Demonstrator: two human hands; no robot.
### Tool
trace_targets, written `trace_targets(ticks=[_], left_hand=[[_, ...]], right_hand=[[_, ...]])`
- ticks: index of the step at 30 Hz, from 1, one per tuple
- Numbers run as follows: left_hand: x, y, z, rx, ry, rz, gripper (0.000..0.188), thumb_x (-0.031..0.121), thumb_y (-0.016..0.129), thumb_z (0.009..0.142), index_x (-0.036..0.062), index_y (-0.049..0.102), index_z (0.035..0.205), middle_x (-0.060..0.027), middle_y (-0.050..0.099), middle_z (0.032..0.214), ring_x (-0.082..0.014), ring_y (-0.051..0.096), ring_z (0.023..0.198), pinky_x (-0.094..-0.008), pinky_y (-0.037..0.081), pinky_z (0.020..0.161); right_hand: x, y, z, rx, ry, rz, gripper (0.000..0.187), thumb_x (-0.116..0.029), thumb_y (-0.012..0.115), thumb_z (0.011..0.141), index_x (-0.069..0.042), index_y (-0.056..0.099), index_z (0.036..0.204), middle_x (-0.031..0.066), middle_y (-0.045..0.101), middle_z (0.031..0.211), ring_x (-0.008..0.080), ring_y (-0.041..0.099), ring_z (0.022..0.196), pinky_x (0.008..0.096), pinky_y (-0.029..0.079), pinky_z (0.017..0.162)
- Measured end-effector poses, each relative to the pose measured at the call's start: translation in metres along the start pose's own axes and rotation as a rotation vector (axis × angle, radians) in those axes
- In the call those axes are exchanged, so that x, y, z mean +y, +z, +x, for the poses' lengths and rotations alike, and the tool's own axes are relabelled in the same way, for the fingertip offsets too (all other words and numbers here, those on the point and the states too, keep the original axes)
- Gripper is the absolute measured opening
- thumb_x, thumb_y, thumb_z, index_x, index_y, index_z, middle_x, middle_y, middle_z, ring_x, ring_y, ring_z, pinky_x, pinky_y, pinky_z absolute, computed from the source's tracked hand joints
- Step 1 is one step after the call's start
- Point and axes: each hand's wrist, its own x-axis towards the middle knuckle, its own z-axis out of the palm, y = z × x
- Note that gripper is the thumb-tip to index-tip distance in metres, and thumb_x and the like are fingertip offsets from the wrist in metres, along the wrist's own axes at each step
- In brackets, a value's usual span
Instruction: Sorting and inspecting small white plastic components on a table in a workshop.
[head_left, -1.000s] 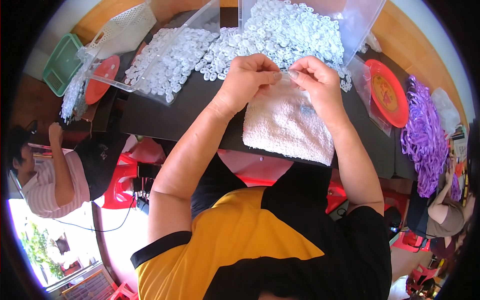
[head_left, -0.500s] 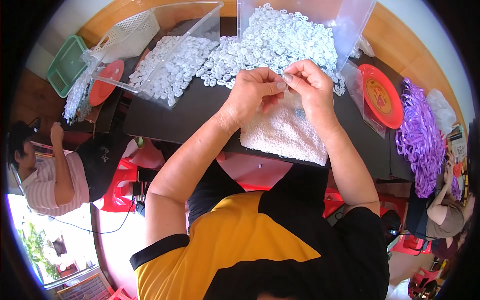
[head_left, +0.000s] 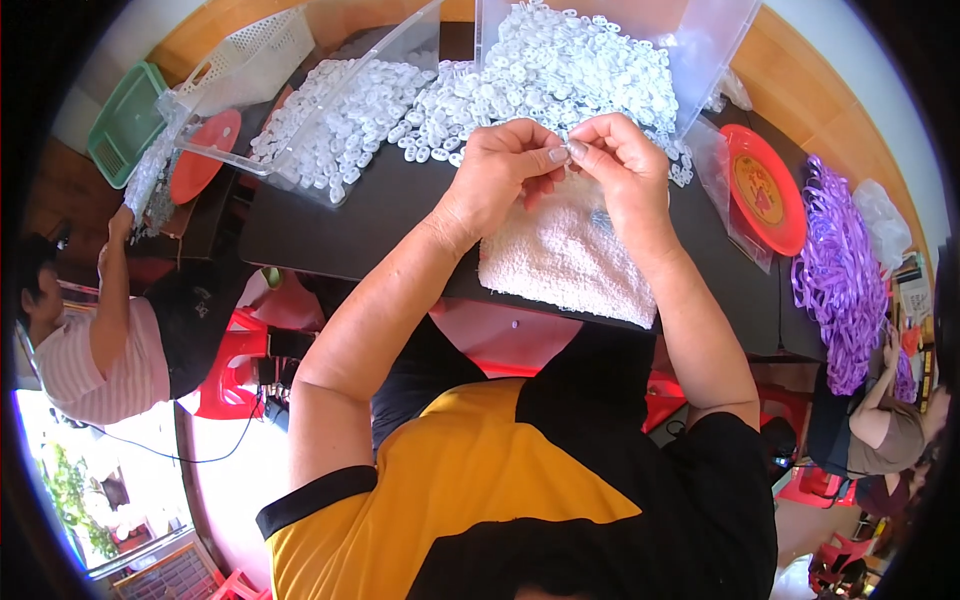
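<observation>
My left hand [head_left: 505, 172] and my right hand [head_left: 628, 172] meet fingertip to fingertip over the near side of a dark table. Both are closed in a pinch, thumbs against forefingers. A speck of something whitish shows between them, too small and covered to name. Beneath the hands lies a pale pink terry cloth [head_left: 565, 262] with a bluish patch. Just beyond, small white oval plastic pieces with holes [head_left: 450, 115] are heaped on the tabletop. The heap runs into a clear plastic bin [head_left: 728, 50] on the right and another clear bin [head_left: 385, 50] on the left.
To the right are a red round plate [head_left: 792, 205] and a bundle of purple ribbon [head_left: 840, 280]. At the left stand a green basket [head_left: 125, 130], a white perforated basket [head_left: 265, 50] and a red plate [head_left: 205, 160]. One person [head_left: 110, 350] sits left, another [head_left: 885, 430] far right.
My hands stay pinched together, with only slight finger movement. The view has shifted a little. The person on the left has reached an arm toward the clear strands beside the green basket.
</observation>
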Motion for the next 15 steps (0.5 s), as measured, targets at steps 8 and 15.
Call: trace_targets(ticks=[8, 15], left_hand=[[-0.0001, -0.0031, 0.0007, 0.062, -0.073, -0.078, 0.012, 0.010, 0.061, 0.091, -0.0011, 0.059, 0.095, -0.0063, 0.061, 0.076, -0.0123, 0.056, 0.060, -0.0246, 0.042, 0.049], [-0.0002, -0.0008, -0.0022, 0.061, -0.059, -0.049, 0.012, 0.011, 0.061, 0.091, -0.0009, 0.060, 0.093, -0.0060, 0.061, 0.075, -0.0116, 0.055, 0.058, -0.0241, 0.042, 0.049]], right_hand=[[-0.0034, -0.0056, 0.0018, -0.002, -0.003, -0.077, 0.005, -0.001, 0.060, 0.087, 0.000, 0.061, 0.092, 0.0006, 0.061, 0.080, 0.0069, 0.055, 0.073, 0.0217, 0.045, 0.066], [-0.0015, -0.0009, 0.0009, -0.040, -0.108, -0.243, 0.004, -0.001, 0.060, 0.087, 0.001, 0.060, 0.090, 0.0041, 0.063, 0.077, 0.0097, 0.058, 0.073, 0.0244, 0.047, 0.068]])
